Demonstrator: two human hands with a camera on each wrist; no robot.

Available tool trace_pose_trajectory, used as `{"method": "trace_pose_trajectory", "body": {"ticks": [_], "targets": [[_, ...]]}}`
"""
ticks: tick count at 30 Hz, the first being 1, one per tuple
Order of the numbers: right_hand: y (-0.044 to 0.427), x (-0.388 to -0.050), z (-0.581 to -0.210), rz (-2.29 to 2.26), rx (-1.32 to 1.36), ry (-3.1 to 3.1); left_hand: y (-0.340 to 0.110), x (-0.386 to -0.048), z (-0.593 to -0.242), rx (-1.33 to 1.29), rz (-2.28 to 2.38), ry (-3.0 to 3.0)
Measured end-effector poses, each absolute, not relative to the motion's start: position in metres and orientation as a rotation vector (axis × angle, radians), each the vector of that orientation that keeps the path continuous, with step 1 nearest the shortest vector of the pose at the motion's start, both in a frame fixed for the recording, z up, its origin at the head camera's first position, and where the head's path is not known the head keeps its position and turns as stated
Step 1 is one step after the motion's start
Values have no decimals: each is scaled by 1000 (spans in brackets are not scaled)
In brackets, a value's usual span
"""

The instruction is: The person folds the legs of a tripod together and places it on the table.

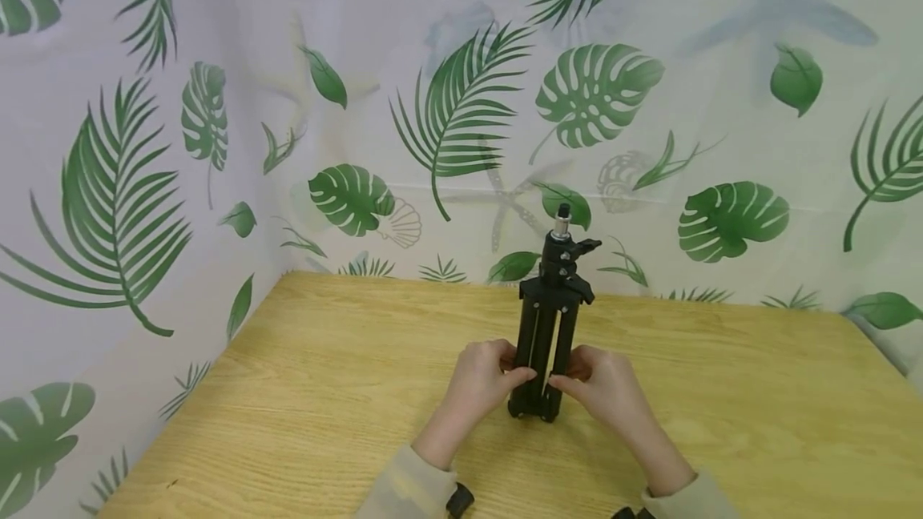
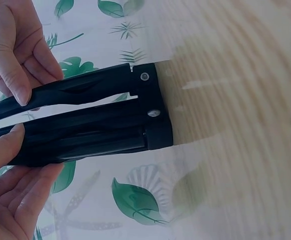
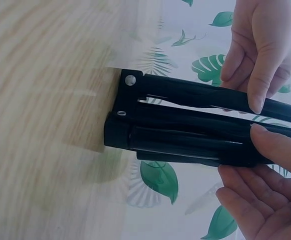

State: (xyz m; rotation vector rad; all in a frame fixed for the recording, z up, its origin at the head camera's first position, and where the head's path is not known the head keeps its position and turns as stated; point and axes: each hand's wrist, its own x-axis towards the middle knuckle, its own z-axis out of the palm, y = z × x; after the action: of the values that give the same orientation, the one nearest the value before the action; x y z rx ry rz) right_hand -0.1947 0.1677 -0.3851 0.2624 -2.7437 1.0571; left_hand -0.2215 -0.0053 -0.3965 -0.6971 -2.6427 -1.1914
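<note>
A black folding stand (image 1: 554, 292) is standing upright on the table (image 1: 324, 391), right of the middle of your head view, its lower end meeting the wood. Its legs (image 1: 546, 335) are lying folded close together, with narrow gaps showing between them. Round metal rivets (image 2: 144, 76) are showing on the lower end in the wrist views. At the top, a silver stud (image 1: 561, 227) with a black tip is pointing up, and a black knob (image 1: 587, 247) is jutting out to the right just below it. Your left hand (image 1: 485, 375) is pinching the leg on the left, thumb in front and fingers behind. Your right hand (image 1: 604, 383) is pinching the leg on the right in the same way, low down, the two thumbs pointing toward each other without touching. Pale sleeves (image 1: 411, 487) are covering your forearms, and a black object (image 1: 459, 500) is showing beside the left cuff. Behind the table, a pale cloth (image 1: 461, 243) printed with green leaves is hanging.
</note>
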Motion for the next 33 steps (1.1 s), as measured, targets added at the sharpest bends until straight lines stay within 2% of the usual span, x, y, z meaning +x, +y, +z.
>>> {"method": "trace_pose_trajectory", "body": {"ticks": [33], "targets": [[167,-194,-387,1118,279,-2713,-9,-224,-398,-714,-1168,-2654]]}}
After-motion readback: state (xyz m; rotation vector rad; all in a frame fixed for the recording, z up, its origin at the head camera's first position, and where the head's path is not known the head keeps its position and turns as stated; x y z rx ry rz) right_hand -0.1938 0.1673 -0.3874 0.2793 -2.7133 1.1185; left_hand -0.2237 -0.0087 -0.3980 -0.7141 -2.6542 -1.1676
